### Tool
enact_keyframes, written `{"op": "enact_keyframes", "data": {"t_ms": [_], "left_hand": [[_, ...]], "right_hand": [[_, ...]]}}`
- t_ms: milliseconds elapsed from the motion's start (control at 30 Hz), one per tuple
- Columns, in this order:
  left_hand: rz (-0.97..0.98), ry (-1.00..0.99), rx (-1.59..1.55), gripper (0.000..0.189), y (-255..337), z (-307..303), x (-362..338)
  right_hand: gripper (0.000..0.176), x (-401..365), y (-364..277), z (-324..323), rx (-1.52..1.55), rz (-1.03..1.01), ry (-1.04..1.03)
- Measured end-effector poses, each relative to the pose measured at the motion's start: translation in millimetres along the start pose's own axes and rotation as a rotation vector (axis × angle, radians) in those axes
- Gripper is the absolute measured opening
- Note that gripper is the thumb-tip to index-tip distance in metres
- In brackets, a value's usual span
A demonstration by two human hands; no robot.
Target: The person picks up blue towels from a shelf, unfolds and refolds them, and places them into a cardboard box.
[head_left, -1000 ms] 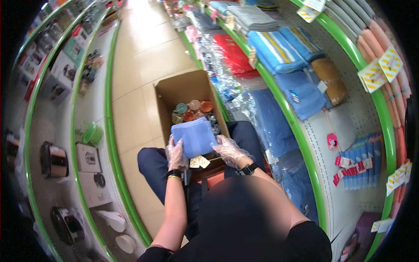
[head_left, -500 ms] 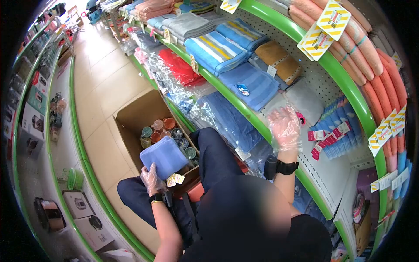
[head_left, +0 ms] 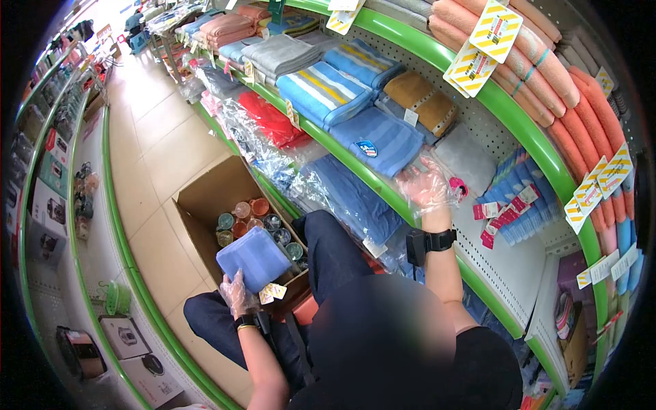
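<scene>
Folded blue towel (head_left: 254, 258), soft terry, rests in left hand (head_left: 239, 295).

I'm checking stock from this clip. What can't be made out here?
Head view, the only one:
Yellow price labels: print too small to read.
Cups in the cardboard box: partly hidden by the folded blue towel in the left hand.
Right hand: contact with the grey towel unclear.

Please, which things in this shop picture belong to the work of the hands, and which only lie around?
In hand: folded blue cloth towel with paper tags, held by left hand; right hand, open, at the stacked blue towels on the green-edged shelf.
Lying about: brown cardboard box of coloured cups; red wrapped towels; rolled pink towels.
</scene>
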State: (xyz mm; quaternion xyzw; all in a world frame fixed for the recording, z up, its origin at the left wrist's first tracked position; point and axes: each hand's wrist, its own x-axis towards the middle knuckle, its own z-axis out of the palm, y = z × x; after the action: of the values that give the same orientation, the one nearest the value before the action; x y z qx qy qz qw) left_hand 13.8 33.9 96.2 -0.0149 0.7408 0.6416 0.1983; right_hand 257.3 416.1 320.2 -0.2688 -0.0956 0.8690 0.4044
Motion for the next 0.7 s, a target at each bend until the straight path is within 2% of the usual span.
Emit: {"op": "enact_keyframes", "data": {"t_ms": [100, 167, 200, 267, 367, 433, 533, 667, 700], "left_hand": [[-0.005, -0.009, -0.057, 0.025, -4.0, 0.2, 0.9], [-0.001, -0.005, -0.056, 0.025, -6.5, -0.1, 2.9], [-0.002, 0.000, -0.045, 0.025, -9.3, -0.5, 4.0], [0.000, 0.009, -0.036, 0.025, -8.2, -1.0, 4.5], [0.013, 0.004, 0.006, 0.027, 2.1, 1.7, -2.0], [-0.033, 0.010, -0.096, 0.027, -1.1, 2.1, -0.9], [-0.019, 0.016, -0.094, 0.025, -24.9, -2.4, 13.1], [-0.018, 0.015, -0.039, 0.028, -34.6, -6.8, 21.0], [0.032, 0.021, 0.042, 0.027, -44.4, -8.7, 28.3]], "right_hand": [[0.063, 34.9, -10.0, -22.0, 0.103, 0.026, 0.000], [0.050, 44.2, -11.7, -24.3, 0.167, 0.251, -0.181], [0.050, 37.2, -6.3, -12.5, 0.169, 0.251, -0.184], [0.048, 24.0, 5.8, 13.3, -0.117, 0.007, -0.142], [0.046, 21.7, 12.6, 32.5, -0.205, -0.083, -0.158], [0.045, 40.0, 11.5, 32.9, -0.255, -0.113, -0.153], [0.041, 55.2, 14.1, 22.7, -0.351, -0.217, -0.127], [0.035, 33.7, 12.6, 15.9, -0.428, -0.339, -0.071], [0.034, 24.6, 11.1, 12.6, -0.451, -0.366, -0.056]]}}
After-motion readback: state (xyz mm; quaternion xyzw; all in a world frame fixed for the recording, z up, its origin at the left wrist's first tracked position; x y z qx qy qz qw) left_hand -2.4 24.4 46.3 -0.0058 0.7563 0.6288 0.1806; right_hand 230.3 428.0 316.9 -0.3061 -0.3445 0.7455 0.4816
